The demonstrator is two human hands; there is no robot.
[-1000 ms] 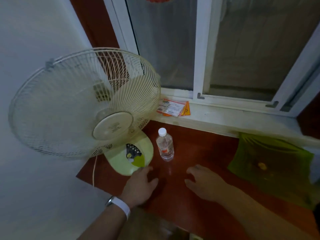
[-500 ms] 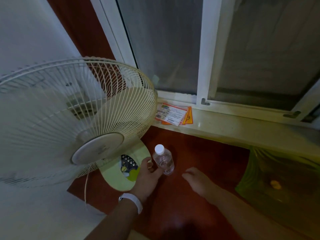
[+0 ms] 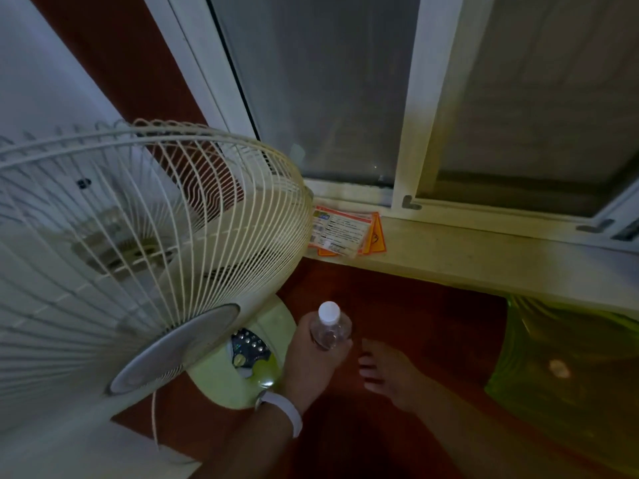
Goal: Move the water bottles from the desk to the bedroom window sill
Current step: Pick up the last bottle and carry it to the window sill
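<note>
A small clear water bottle (image 3: 330,328) with a white cap stands upright on the dark red desk (image 3: 425,326). My left hand (image 3: 311,361) is wrapped around the bottle's body from the left, a white band on its wrist. Just right of the bottle, my right hand (image 3: 387,371) rests flat on the desk with fingers spread and holds nothing. The pale window sill (image 3: 484,254) runs along the back of the desk, under the white-framed window.
A big cream table fan (image 3: 131,257) fills the left side, its green base (image 3: 242,361) touching my left hand's side. Orange and white cards (image 3: 345,233) lie on the sill's left end. A green plastic bag (image 3: 567,375) covers the desk's right part.
My left hand slid forward from the desk and closed around the bottle. The camera moved closer and lower over the desk. My right hand stayed flat beside it.
</note>
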